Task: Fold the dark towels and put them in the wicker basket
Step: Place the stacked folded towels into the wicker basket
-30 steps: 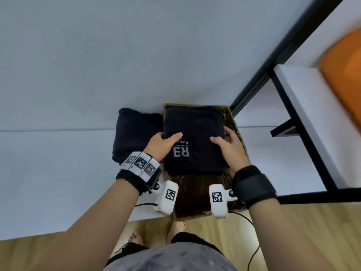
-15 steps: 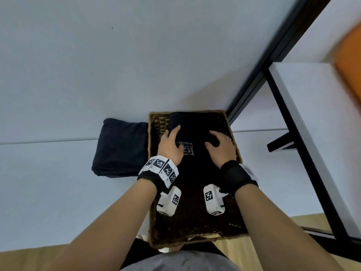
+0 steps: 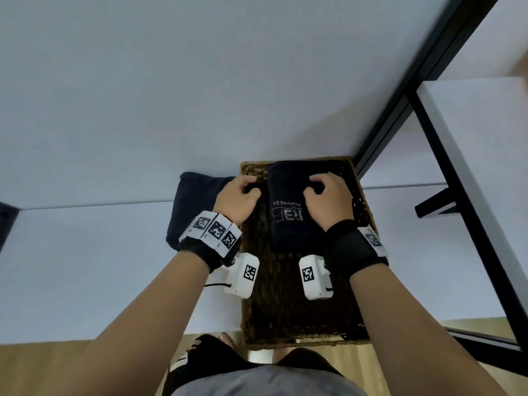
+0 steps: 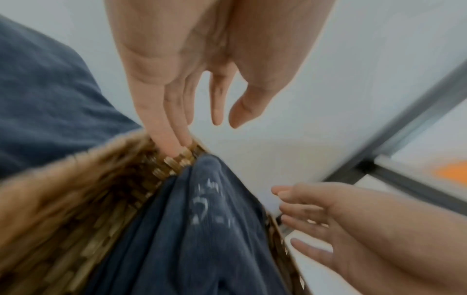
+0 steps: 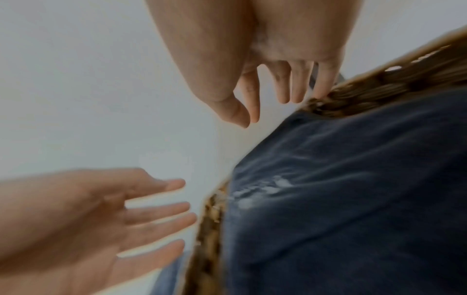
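Observation:
A folded dark towel with white lettering (image 3: 285,212) lies in the far half of the brown wicker basket (image 3: 300,341). My left hand (image 3: 237,195) hovers at the towel's left edge, over the basket's left wall. My right hand (image 3: 325,195) is over the towel's right part. The wrist views show my left hand (image 4: 202,89) and right hand (image 5: 265,79) with loose, spread fingers that hold nothing, above the towel (image 4: 202,229) and the basket rim (image 5: 404,75). A second folded dark towel (image 3: 197,207) rests on the table against the basket's left side.
The basket stands on a white table (image 3: 85,267) at its front edge, against a pale wall. A black metal frame (image 3: 428,58) and a white shelf (image 3: 471,138) rise at the right. Wooden floor and my legs show below.
My hands lowered the lettered towel into the basket, pressed it down, then let go of it. Both now hover just above it with loose fingers.

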`<state>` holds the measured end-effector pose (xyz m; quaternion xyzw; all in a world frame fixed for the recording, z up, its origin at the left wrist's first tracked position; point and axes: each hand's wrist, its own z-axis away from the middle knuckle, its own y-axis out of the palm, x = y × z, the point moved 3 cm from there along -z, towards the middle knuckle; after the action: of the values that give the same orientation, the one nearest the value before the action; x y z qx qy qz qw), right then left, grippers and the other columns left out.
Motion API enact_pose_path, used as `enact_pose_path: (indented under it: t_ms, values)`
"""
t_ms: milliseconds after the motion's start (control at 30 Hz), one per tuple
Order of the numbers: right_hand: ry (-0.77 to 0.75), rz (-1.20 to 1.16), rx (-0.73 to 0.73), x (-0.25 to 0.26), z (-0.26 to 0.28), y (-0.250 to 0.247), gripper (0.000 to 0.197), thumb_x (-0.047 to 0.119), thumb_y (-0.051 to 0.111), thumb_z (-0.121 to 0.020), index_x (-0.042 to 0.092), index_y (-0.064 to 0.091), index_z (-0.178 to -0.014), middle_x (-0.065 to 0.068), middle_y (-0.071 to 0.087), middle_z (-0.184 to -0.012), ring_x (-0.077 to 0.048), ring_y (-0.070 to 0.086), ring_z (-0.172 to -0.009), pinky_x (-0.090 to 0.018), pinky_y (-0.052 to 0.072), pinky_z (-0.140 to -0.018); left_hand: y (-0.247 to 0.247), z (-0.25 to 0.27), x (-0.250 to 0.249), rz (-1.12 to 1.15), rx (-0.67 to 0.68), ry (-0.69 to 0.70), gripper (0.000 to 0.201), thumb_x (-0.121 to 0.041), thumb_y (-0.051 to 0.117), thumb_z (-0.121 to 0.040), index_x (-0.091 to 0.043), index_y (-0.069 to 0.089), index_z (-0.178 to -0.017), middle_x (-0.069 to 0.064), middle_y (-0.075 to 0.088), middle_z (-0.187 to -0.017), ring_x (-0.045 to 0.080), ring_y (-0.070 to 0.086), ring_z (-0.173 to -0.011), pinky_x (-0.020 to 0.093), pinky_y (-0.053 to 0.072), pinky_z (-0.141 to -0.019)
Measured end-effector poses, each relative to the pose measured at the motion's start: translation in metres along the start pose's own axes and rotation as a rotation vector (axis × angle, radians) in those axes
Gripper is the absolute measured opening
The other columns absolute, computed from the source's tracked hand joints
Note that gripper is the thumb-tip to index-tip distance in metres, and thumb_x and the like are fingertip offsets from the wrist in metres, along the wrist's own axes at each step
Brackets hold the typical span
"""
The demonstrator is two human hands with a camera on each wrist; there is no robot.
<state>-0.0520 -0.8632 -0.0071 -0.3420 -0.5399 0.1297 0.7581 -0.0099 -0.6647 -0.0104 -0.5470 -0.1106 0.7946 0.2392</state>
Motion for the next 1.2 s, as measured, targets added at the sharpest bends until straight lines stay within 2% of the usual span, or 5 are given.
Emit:
enact_pose_path:
  t_ms: [133,300,567,767,1200]
  values:
    - [-0.017,-0.230,0.115,0.044,0.020,0.024,0.020,0.024,0.060,-0.091,0.023,0.069,-0.109,0.009,0.063,-0.109,0.009,0.055,-0.094,-0.005,0.038,-0.078,-0.059,0.001,0.025,0.171,-0.158,-0.082,0.011,-0.019,0.056,-0.094,-0.023,0.064,-0.088,0.004,0.068,-0.098,0.015,0.069,-0.078,0.028,0.056,-0.067]
    - [0.057,-0.391,0.246,0.075,0.049,0.068,0.015,0.027,0.061,-0.090,0.031,0.072,-0.099,0.019,0.067,-0.097,0.005,0.059,-0.092,-0.010,0.042,-0.074,-0.110,-0.011,0.082,-0.278,-0.366,-0.254,0.022,-0.026,0.056,-0.089,-0.010,0.066,-0.101,0.011,0.069,-0.107,0.031,0.062,-0.101,0.032,0.045,-0.085]
    - [0.273,-0.379,0.361,0.075,0.087,0.131,0.015,0.027,0.061,-0.091,0.023,0.073,-0.100,0.011,0.068,-0.099,-0.011,0.063,-0.097,-0.028,0.053,-0.087,-0.113,-0.037,0.135,-0.269,-0.075,-0.366,0.066,-0.051,0.069,-0.081,-0.007,0.058,-0.129,0.010,0.064,-0.125,0.030,0.060,-0.112,0.040,0.048,-0.098]
    - [0.335,-0.347,0.307,0.078,0.088,0.142,0.012,0.027,0.061,-0.090,0.026,0.070,-0.099,0.011,0.067,-0.098,-0.013,0.063,-0.099,-0.033,0.054,-0.091,-0.120,-0.050,0.134,0.018,0.046,-0.488,0.043,-0.045,0.076,-0.066,-0.010,0.064,-0.088,0.011,0.069,-0.101,0.024,0.065,-0.084,0.029,0.049,-0.065]
    - [0.444,-0.093,0.434,0.092,0.049,0.205,0.074,0.053,0.049,-0.096,0.005,0.033,-0.149,-0.013,0.044,-0.148,-0.030,0.045,-0.133,-0.030,0.038,-0.100,-0.156,-0.020,0.159,0.582,0.196,-0.549,0.037,-0.005,0.052,-0.055,0.001,0.068,-0.087,0.016,0.066,-0.087,0.032,0.065,-0.075,0.035,0.054,-0.068]
